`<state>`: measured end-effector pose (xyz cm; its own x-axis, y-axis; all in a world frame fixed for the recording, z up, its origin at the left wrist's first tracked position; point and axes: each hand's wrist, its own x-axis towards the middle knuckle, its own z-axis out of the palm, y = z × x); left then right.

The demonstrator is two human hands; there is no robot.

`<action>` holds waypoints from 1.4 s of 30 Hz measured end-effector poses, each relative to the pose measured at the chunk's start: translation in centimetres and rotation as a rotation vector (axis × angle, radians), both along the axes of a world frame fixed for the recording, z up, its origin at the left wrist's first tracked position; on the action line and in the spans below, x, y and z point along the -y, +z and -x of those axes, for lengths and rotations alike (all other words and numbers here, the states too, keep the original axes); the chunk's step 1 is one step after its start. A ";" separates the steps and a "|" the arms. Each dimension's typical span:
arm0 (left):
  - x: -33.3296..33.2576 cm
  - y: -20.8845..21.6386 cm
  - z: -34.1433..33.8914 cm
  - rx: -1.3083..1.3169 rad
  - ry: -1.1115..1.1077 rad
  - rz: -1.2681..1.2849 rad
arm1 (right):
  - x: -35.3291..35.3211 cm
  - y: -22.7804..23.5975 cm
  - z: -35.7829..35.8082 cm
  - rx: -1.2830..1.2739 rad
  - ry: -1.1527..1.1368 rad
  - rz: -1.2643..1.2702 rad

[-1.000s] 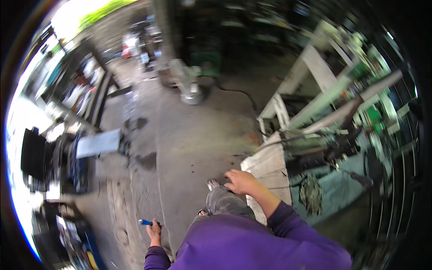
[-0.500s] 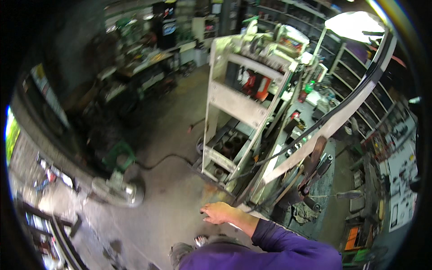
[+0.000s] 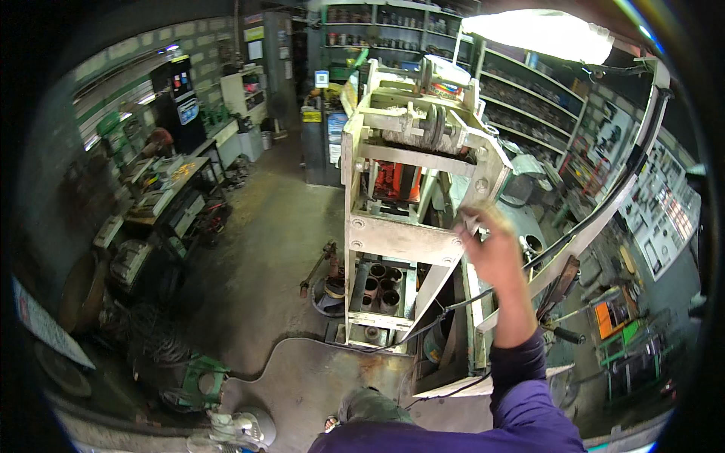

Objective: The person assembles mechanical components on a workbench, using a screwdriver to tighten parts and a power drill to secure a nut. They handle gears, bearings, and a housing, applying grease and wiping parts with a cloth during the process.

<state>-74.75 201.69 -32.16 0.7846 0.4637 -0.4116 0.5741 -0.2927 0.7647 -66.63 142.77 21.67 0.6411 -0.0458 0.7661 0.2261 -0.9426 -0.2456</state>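
Note:
My right hand (image 3: 489,240) is raised at the right side of a tall cream-painted metal machine frame (image 3: 404,240), its fingers bent toward the right upright. Motion smears the fingers, so I cannot tell whether they touch the frame or hold anything. A shaft with dark pulleys (image 3: 436,127) sits across the top of the frame. Orange-red parts (image 3: 396,181) show through its upper opening. Low in the frame stand several rusty metal cylinders (image 3: 389,300). My left hand is out of view.
A workbench (image 3: 532,219) runs beside the frame on the right, below a slanted arm with black cable (image 3: 604,204). A dark cable (image 3: 291,338) crosses the floor. A fan (image 3: 253,426) stands at lower left. Shelves (image 3: 377,26) line the back, with a cluttered bench (image 3: 170,185) at left.
My right hand has risen from low in front of me to the frame's right side. The view has swung, and the frame now stands nearer and more upright in it.

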 end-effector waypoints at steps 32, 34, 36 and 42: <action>8.9 -1.2 -72.1 -0.263 -0.653 0.014 | 8.2 17.9 -40.5 -1.094 -0.504 0.245; 11.1 -1.5 -75.4 -0.129 -0.679 0.125 | 9.6 16.1 -43.0 -1.236 -0.465 0.167; 13.1 -1.9 -77.9 -0.011 -0.705 0.279 | 10.9 14.9 -44.0 -1.242 -0.382 0.087; 13.7 -3.0 -78.4 -0.160 -0.760 0.185 | 11.8 14.3 -44.1 -1.205 -0.253 -0.072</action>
